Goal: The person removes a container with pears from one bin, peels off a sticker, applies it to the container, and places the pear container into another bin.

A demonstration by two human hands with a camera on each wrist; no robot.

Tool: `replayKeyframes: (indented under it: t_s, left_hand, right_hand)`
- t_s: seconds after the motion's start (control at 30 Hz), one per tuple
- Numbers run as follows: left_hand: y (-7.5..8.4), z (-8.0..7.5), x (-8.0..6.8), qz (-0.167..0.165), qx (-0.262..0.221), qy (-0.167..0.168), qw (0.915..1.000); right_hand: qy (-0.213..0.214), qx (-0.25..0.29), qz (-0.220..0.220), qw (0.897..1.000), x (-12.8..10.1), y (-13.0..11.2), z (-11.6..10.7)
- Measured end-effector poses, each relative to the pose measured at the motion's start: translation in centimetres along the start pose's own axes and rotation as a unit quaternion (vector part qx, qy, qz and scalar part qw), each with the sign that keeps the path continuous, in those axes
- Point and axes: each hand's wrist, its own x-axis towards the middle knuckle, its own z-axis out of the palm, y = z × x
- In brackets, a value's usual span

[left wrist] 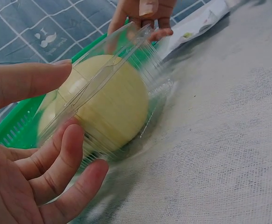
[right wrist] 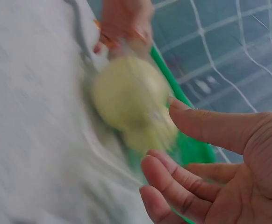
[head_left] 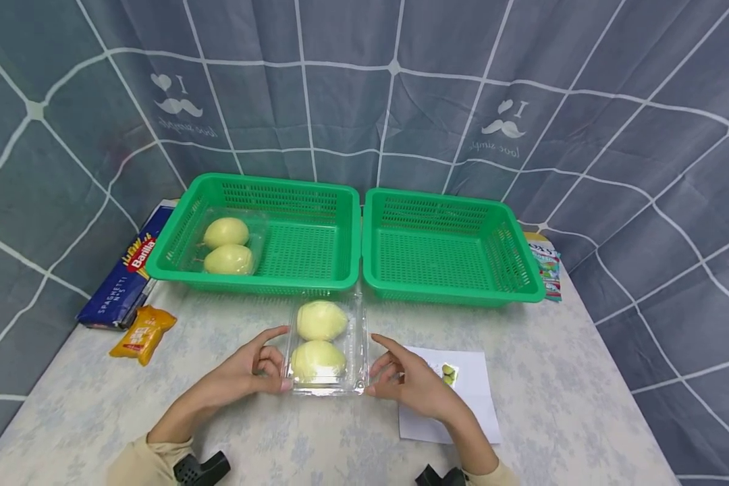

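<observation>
A clear plastic clamshell box (head_left: 357, 351) with two pale yellow, melon-like fruits (head_left: 318, 361) stands between both hands, just in front of the green baskets. My left hand (head_left: 249, 364) is at the box's left side, thumb and fingers spread apart, fingertips right at its rim in the left wrist view. On the opposite side is my right hand (head_left: 416, 381), its thumb and fingers apart near the box's right edge. The right wrist view shows that hand (right wrist: 211, 163) sharply, with the fruit (right wrist: 129, 93) blurred beyond it.
A similar fruit box (head_left: 256, 226) sits inside the left green basket (head_left: 304, 283). Beside it is a second green basket (head_left: 455, 293). A blue spaghetti box (head_left: 118, 287) and an orange packet (head_left: 142, 334) lie left. A white sheet (head_left: 476, 398) lies partly under my right arm; a snack packet (head_left: 549, 270) is far right.
</observation>
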Motion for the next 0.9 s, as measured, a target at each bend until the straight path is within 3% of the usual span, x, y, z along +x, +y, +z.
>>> replayKeyframes:
  t_s: [0.13, 0.23, 0.3, 0.43, 0.63, 0.9]
  left_hand:
    - [-0.2, 0.0, 0.1, 0.006, -0.007, -0.002, 1.0]
    - [-0.3, 0.0, 0.1, 0.007, -0.006, -0.001, 1.0]
    - [-0.3, -0.1, 0.1, 0.001, -0.004, -0.001, 1.0]
    - [-0.3, -0.2, 0.1, -0.009, -0.007, -0.003, 0.9999]
    - [-0.3, -0.3, 0.2, -0.01, -0.007, -0.004, 0.9999]
    - [-0.3, -0.2, 0.1, -0.009, -0.009, -0.005, 0.9999]
  right_hand:
    - [0.092, -0.062, 0.035, 0.993, -1.2, 0.9, -2.6]
    - [0.165, -0.117, 0.095, 0.975, -2.4, 1.7, -4.2]
    - [0.19, -0.155, 0.133, 0.96, -3.1, 2.3, -4.9]
    - [0.189, -0.203, 0.169, 0.946, -3.9, 3.5, -5.4]
    - [0.184, -0.217, 0.163, 0.945, -4.0, 4.5, -5.4]
    - [0.204, -0.227, 0.19, 0.933, -3.8, 4.6, -5.1]
